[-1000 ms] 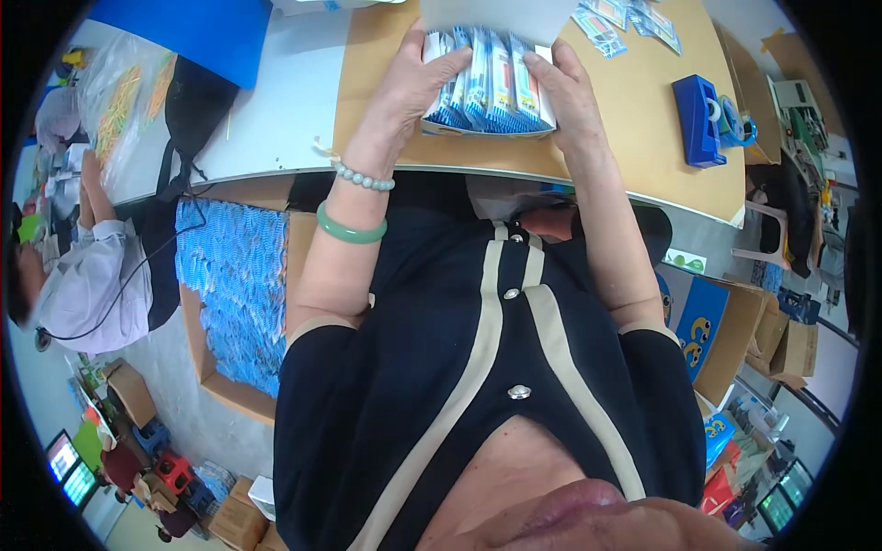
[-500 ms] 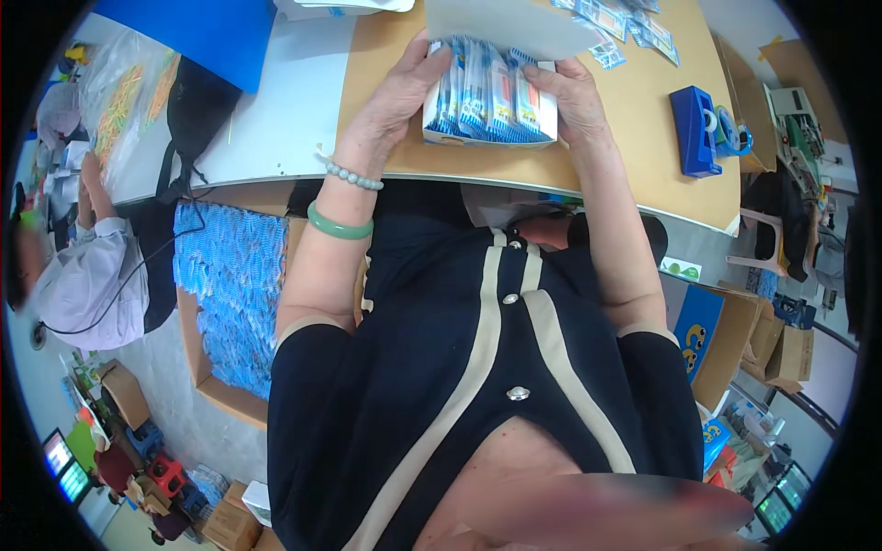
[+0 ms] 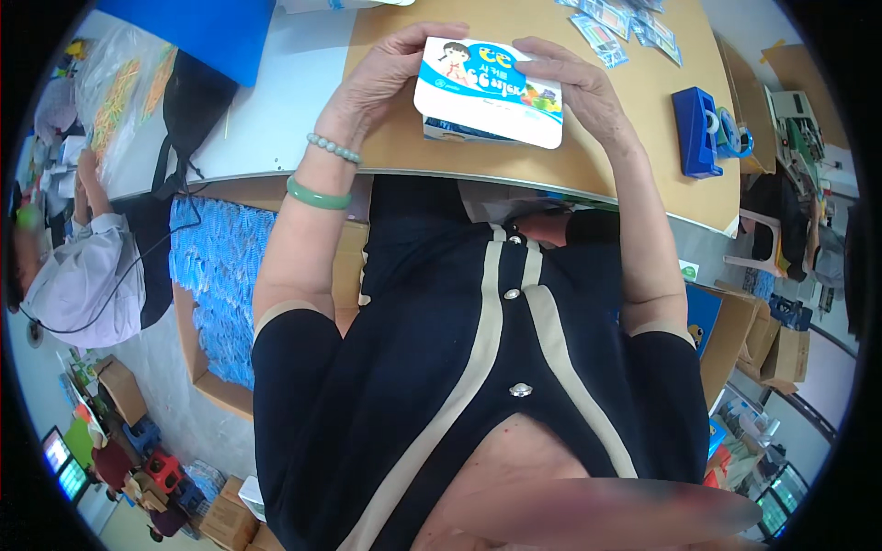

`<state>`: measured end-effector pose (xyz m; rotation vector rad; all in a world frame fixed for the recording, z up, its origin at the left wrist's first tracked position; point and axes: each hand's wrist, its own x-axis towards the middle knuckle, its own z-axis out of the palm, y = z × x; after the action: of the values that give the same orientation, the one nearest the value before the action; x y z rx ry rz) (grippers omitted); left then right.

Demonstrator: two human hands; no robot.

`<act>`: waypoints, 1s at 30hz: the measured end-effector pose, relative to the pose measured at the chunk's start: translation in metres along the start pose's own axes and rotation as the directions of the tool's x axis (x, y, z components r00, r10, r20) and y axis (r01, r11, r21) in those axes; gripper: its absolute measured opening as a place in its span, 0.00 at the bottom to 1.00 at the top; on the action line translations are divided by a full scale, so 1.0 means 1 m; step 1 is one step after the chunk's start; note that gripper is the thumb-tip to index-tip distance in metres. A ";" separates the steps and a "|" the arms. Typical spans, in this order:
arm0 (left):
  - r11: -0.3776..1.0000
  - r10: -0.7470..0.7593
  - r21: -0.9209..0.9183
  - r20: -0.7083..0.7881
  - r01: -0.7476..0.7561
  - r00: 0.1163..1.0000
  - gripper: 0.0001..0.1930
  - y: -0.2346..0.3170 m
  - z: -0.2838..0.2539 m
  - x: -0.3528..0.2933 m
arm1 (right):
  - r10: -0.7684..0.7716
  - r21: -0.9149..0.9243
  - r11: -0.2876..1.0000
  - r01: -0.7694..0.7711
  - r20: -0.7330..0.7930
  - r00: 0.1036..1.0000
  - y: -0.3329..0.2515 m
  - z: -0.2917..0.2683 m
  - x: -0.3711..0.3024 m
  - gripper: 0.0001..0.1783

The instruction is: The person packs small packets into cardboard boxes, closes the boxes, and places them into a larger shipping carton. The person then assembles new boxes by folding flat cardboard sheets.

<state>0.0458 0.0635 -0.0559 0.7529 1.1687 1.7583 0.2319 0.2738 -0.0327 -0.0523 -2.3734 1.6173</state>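
A small white cardboard box stands on the tan tabletop in front of me. Its lid, printed in blue and white with a cartoon figure and fruit, lies folded over the top, its front flap sticking out past the near wall. My left hand grips the left side, its fingers reaching along the lid's far edge. At the opposite side my right hand holds the box, fingers bent over the lid's far right corner. The lid hides what is inside.
Several blue-and-white sachets lie at the far right of the table. A blue tape dispenser stands near the right edge. Left of my lap, a carton holds many blue packets. A blue bin is at the far left; a person sits beyond.
The raised lid has come down over the packed sachets, covering them. Both hands have shifted from the box's open rim to the sides and far edge of the lid.
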 end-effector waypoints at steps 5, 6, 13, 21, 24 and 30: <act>0.942 0.131 0.295 0.109 -0.158 0.985 0.19 0.006 -0.008 0.005 | 0.158 0.270 0.955 -0.123 -0.112 0.981 0.007 0.014 -0.003 0.21; 0.827 0.216 0.490 0.172 -0.274 0.961 0.19 0.009 -0.008 0.003 | 0.248 0.400 0.900 -0.172 -0.145 0.958 0.009 0.018 -0.005 0.22; 0.124 0.175 0.878 0.440 -0.463 0.881 0.25 0.038 -0.001 -0.011 | -0.020 0.354 0.930 0.096 -0.211 0.977 0.026 0.023 -0.010 0.29; 0.006 0.169 0.863 0.496 -0.504 0.852 0.29 0.037 0.007 -0.029 | -0.241 -0.617 0.748 0.243 0.089 0.966 0.001 0.004 -0.032 0.27; 0.295 0.244 0.852 0.371 -0.433 0.896 0.17 0.042 0.035 -0.032 | -0.535 -0.535 0.640 0.551 0.205 0.820 0.036 0.001 -0.010 0.28; 0.150 0.172 0.876 0.434 -0.459 0.884 0.22 0.033 0.013 -0.036 | -0.332 -0.229 0.903 0.364 0.167 0.929 0.001 0.005 -0.031 0.29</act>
<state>0.0619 0.0302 -0.0211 2.0647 2.0568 0.9042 0.2601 0.2642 -0.0418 0.4131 -2.4922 1.1736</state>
